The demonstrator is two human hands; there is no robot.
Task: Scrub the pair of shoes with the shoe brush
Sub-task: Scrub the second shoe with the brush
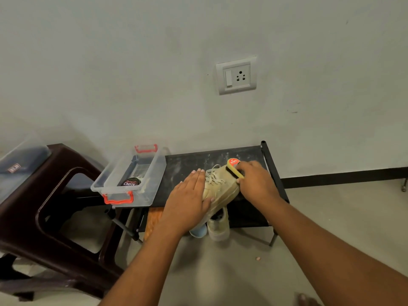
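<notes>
A beige lace-up shoe lies on the black top of a low rack. My left hand lies flat on the shoe's left side, fingers stretched out, holding it down. My right hand grips a yellow shoe brush with an orange label, its dark bristles against the shoe's right side. The second beige shoe stands on the floor under the rack's front edge, partly hidden by the first shoe.
A clear plastic box with red handles sits at the rack's left end, a tin of Cherry polish inside. A dark brown plastic stool stands to the left. A wall with a socket is behind. A light blue object lies under the rack.
</notes>
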